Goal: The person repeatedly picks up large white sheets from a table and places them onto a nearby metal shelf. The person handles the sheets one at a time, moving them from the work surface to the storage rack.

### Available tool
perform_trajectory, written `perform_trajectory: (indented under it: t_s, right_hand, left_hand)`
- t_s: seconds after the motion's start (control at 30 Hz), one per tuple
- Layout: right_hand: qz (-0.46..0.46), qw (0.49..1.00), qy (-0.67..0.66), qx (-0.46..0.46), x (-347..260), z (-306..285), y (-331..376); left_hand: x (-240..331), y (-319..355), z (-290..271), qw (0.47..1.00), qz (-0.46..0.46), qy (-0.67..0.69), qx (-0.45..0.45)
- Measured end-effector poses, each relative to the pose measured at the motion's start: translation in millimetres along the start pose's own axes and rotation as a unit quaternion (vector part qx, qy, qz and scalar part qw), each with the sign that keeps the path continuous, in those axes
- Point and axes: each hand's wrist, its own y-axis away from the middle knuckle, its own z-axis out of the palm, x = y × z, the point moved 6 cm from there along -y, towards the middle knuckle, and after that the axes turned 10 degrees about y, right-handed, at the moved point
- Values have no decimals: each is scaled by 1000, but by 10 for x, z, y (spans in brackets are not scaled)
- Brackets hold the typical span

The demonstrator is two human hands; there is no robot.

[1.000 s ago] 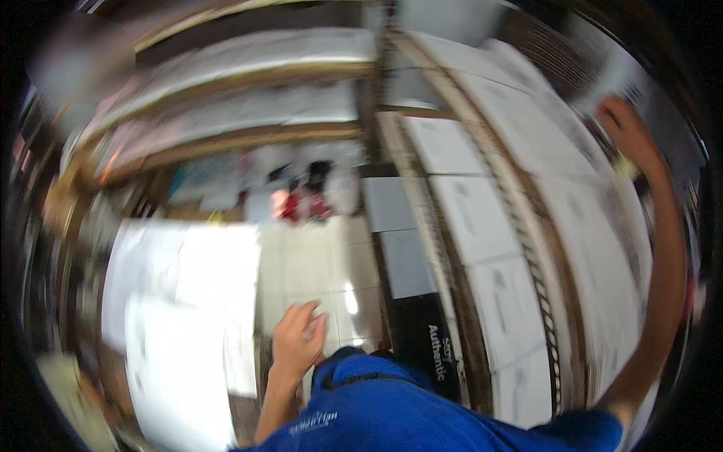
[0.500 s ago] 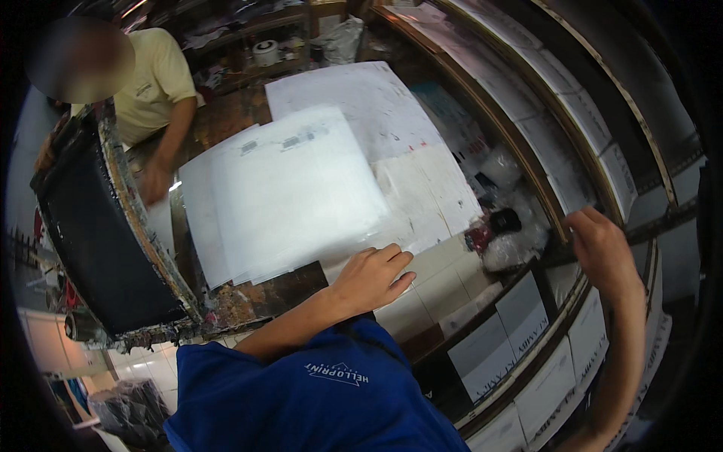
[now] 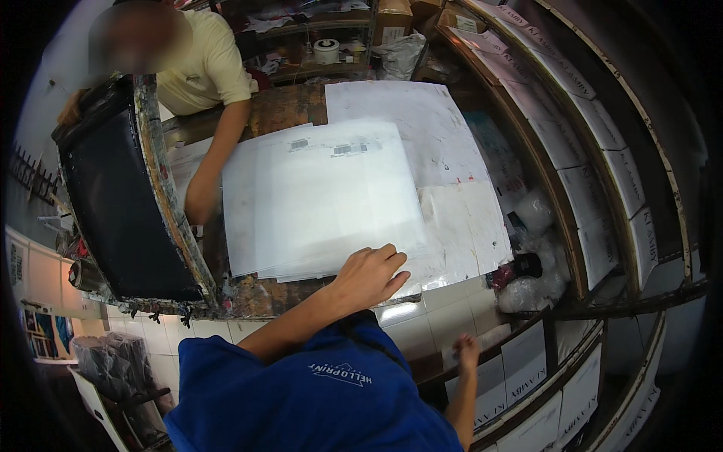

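Note:
A stack of thin, translucent white sheets (image 3: 339, 200) with small dark printed marks lies on the worktable. My left hand (image 3: 369, 277) is at the stack's near right edge, its fingers loosely bent and the thumb apart, gripping nothing. Lower right, beside the racks, my right hand (image 3: 467, 350) hangs with curled fingers and no visible object in it. On the left a dark screen-printing frame (image 3: 124, 203) stands tilted up, its rim crusted with ink. A co-worker's one hand (image 3: 71, 109) is on the frame's upper corner; the other hand (image 3: 199, 200) reaches down behind the frame.
Under the stack lies a larger white board (image 3: 459, 226), stained with ink. Drying racks (image 3: 595, 196) holding printed white sheets rise at the right, with more racks (image 3: 527, 377) lower down. Clear plastic bags (image 3: 527, 290) sit between table and racks. Shelves (image 3: 301, 71) stand behind.
My right hand has dropped from the upper rack at the right to a lower place nearer my body. My left hand stays by the stack. The co-worker's arm reaches further down behind the frame.

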Motion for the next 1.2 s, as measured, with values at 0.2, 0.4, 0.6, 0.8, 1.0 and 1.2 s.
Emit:
perform_trajectory:
  t_s: [0.2,0.4,0.6,0.8,1.0,1.2]
  right_hand:
    - [222,974,-40,-4,1886,359,1021]
    - [285,956,-68,27,1429,417,1550]
    - [214,966,-144,27,1580,533,1317]
    - [228,965,-111,59,1320,607,1249]
    - [250,965,-51,63,1410,643,1498]
    - [260,957,-49,123,2098,728,1807]
  left_hand:
    - [74,-88,-8,1000,10,-18,5]
    - [65,-294,-22,997,23,-41,60]
    - [-127,-696,-5,995,-6,-57,76]
    - [-545,-1314,375,994,-35,-95,42]
    - [-996,-2055,981,983,-8,-180,19]
    - [-1716,-2497,1741,967,-32,-246,-65]
